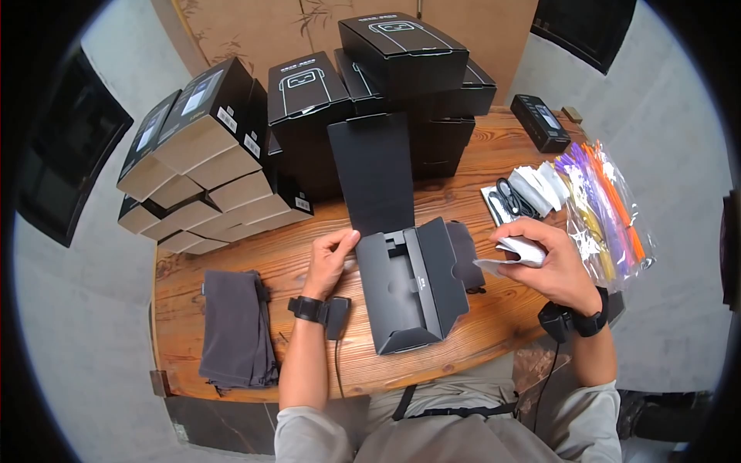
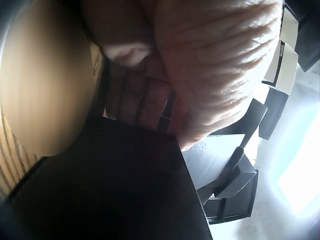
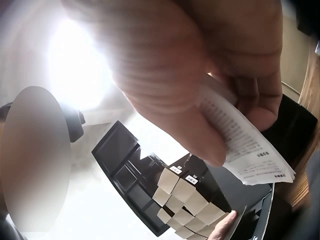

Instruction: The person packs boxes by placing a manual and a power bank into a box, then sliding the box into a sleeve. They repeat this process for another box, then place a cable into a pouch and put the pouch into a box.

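An open black box [image 1: 387,299] lies on the wooden table in front of me, its long lid flap [image 1: 376,174] raised at the far end. At the box's upper left corner, my left hand [image 1: 327,262] grips the edge with thumb and curled fingers. The left wrist view shows the left hand [image 2: 200,65] close up, its fingers partly hidden behind the dark box wall [image 2: 115,180]. To the right of the box, my right hand [image 1: 549,258] pinches a folded white leaflet [image 1: 525,251]. Small print covers the leaflet [image 3: 250,145] in the right wrist view, with the thumb across it.
Stacked black boxes [image 1: 309,81] and cartons with tan sides [image 1: 224,174] fill the back. Grey cloth pouches [image 1: 234,328] lie at left, another dark pouch [image 1: 468,255] beside the open box. At right are a black cable [image 1: 513,198], white packets [image 1: 540,187], bagged colored strips [image 1: 606,208] and a small box [image 1: 540,123].
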### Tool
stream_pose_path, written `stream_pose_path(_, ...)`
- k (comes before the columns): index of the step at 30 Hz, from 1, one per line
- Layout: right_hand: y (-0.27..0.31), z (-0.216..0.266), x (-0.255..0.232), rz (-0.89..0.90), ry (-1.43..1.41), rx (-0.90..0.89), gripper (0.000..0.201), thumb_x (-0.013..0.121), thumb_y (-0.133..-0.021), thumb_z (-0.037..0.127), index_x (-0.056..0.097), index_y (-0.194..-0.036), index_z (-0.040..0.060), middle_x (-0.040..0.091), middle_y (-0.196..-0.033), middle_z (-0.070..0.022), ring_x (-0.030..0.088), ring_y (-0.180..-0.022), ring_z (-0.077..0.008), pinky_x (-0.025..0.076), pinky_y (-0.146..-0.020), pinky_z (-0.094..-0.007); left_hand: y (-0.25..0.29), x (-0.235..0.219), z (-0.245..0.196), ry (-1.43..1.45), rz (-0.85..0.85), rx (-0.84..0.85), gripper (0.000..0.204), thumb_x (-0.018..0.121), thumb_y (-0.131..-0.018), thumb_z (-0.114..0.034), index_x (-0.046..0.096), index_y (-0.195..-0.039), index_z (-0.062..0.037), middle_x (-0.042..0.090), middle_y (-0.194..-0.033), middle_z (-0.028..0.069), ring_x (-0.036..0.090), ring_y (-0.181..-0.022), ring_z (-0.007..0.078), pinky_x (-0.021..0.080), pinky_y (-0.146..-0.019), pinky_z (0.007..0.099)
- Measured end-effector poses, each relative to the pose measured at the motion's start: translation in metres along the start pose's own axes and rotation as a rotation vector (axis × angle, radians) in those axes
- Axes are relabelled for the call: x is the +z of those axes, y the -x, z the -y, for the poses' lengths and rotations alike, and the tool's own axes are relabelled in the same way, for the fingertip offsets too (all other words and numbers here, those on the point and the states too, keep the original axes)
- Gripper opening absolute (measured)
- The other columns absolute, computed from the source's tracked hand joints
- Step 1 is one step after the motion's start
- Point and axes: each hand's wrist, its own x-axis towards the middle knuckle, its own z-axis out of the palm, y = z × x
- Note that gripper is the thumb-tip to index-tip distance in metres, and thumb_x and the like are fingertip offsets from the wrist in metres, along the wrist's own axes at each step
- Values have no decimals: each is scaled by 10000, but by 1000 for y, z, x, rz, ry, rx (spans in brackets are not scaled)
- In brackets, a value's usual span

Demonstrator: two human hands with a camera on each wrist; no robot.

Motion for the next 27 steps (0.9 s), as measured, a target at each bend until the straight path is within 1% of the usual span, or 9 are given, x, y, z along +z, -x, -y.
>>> stream_pose_path(3,9,-11,-10,-4,44,36,505,711,-727,-42,592,-1210,47,611,-1062,-22,598,-965,-118,492,-835,-276,0,-1,1,-8,3,-3,229,641,-939,-170,720,-1001,36,699,-922,28,595,-850,87,473,-798,239)
stream_pose_path(6,15,-21,-17,-10,174,22,642,711,-701,-33,515,-1306,53,628,-1081,-108,621,-984,-228,484,-897,-328,0,1,1,-10,-7,0,226,637,-940,-164,717,-992,42,695,-915,24,589,-844,84,470,-791,237)
stream_pose_path(9,19,-24,-21,7,399,58,741,689,-683,-50,444,-1372,69,584,-1144,-162,587,-1062,-320,462,-942,-358,0,1,1,-10,-11,2,226,634,-941,-163,715,-985,44,691,-908,20,583,-841,79,467,-787,235)
stream_pose_path(12,25,-49,-17,34,488,-33,801,675,-678,-67,392,-1414,78,535,-1195,-196,528,-1136,-371,427,-982,-378,1,2,-2,-27,5,0,236,609,-960,-181,710,-935,30,664,-884,-10,556,-831,62,446,-790,227)
stream_pose_path(15,29,-59,-12,60,487,57,853,667,-684,-86,336,-1452,85,507,-1213,-201,494,-1173,-369,401,-1001,-385,1,3,-3,-21,7,-3,245,597,-968,-188,706,-910,23,651,-872,-24,542,-823,54,435,-791,223)
stream_pose_path(18,33,-73,-5,11,502,50,926,659,-681,-113,271,-1494,98,515,-1171,-185,527,-1107,-338,422,-971,-369,0,1,-1,0,7,5,227,616,-955,-169,711,-960,36,674,-898,1,567,-835,65,455,-787,226)
stream_pose_path(21,32,-71,-2,74,422,204,959,655,-696,-124,219,-1519,104,518,-1136,-169,569,-985,-298,460,-905,-358,1,4,-3,5,-3,-3,229,607,-961,-176,708,-930,27,659,-879,-13,552,-825,57,444,-785,224)
stream_pose_path(24,35,-80,4,17,341,170,970,649,-713,-131,187,-1533,106,521,-1126,-159,586,-868,-264,485,-815,-356,1,4,-3,-3,-1,-7,241,597,-969,-186,702,-899,19,641,-860,-27,535,-813,50,431,-782,222)
stream_pose_path(27,37,-93,8,-75,362,107,856,642,-753,-97,258,-1497,81,577,-1019,-170,606,-801,-295,493,-766,-383,0,1,-1,-4,10,1,231,614,-958,-176,706,-934,34,659,-872,-10,554,-813,60,451,-766,227)
